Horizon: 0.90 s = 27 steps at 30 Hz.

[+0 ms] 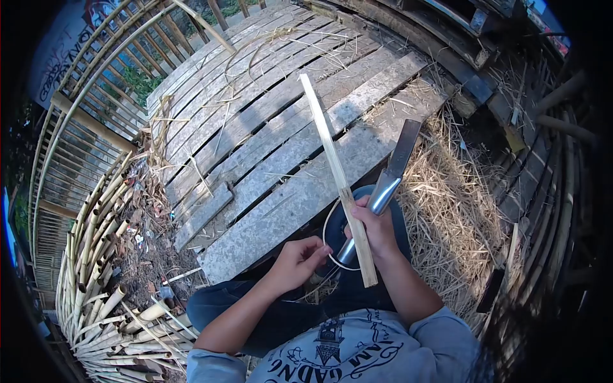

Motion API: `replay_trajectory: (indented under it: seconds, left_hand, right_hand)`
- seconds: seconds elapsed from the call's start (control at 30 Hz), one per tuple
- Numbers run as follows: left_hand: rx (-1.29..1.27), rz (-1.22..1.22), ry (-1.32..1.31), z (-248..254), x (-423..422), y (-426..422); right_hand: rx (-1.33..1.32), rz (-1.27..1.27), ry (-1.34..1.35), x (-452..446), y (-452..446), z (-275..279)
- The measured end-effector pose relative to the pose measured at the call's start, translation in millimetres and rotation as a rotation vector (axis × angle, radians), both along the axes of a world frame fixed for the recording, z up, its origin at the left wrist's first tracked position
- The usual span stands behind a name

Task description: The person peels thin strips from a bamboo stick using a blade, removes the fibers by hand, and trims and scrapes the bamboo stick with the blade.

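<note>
Right hand [375, 228]: fingers wrapped around a dark-bladed, silver-handled metal knife [383, 191]. A long, pale wooden slat [338, 177] crosses this hand and the near edge of the grey plank platform [287, 220]. Left hand [297, 263]: fingertips pinching a thin, pale, curved strip [324, 232].

Weathered plank platform [258, 220]

Parallel planks [373, 143] are set apart by dark gaps. Borne upon them: one short board [204, 216]; thin pale strips [202, 175], strewn just beyond the short board; finer straw-like scraps [338, 50], scattered well beyond it.
</note>
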<state>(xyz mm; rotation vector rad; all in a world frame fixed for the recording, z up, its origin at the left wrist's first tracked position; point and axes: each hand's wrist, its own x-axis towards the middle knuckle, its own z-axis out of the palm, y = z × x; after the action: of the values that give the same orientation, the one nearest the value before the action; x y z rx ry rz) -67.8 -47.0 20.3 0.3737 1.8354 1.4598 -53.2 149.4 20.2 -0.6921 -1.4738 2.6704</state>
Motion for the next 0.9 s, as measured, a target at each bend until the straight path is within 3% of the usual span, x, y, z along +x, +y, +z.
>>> replay_trajectory:
  seconds: [0.07, 0.13, 0.2, 0.27, 0.33, 0.43, 0.57, 0.63, 0.8, 0.87, 0.9]
  left_hand:
    - [-0.05, 0.023, 0.032, 10, -6, 0]
    - [-0.022, 0.042, 0.064, 22, -17, -7]
    - [0.132, 0.007, -0.14, 32, -29, -21]
    - [0.229, -0.039, -0.039, 44, -35, -29]
    - [0.185, 0.02, 0.341, 50, -34, -27]
    - [0.072, 0.047, 0.646, 55, -45, -28]
    - [0.03, 0.148, 0.628, 48, -55, -41]
    - [0.127, 0.234, 0.706, 50, -58, -42]
    - [0.116, -0.103, 0.544, 62, -61, -58]
    - [0.181, -0.12, 0.136, 65, -58, -61]
    - [0.319, -0.092, 0.063, 56, -57, -61]
  right_hand:
    - [-0.08, -0.074, -0.008, 1, 1, 5]
    - [0.011, -0.079, 0.037, 1, 4, -5]
    - [0.097, -0.087, 0.086, 1, 5, -7]
    - [0.14, -0.08, 0.064, 3, 1, -4]
    - [0.128, -0.06, 0.04, 5, -3, -2]
    - [0.062, 0.057, 0.01, 10, -9, -9]
    - [0.038, 0.194, -0.036, 17, -16, -2]
    - [-0.056, 0.252, -0.069, 19, -17, 6]
    - [-0.36, 0.343, -0.079, 16, -16, -3]
    - [-0.332, 0.361, -0.076, 17, -16, 0]
    - [-0.278, 0.383, -0.072, 17, -17, 4]
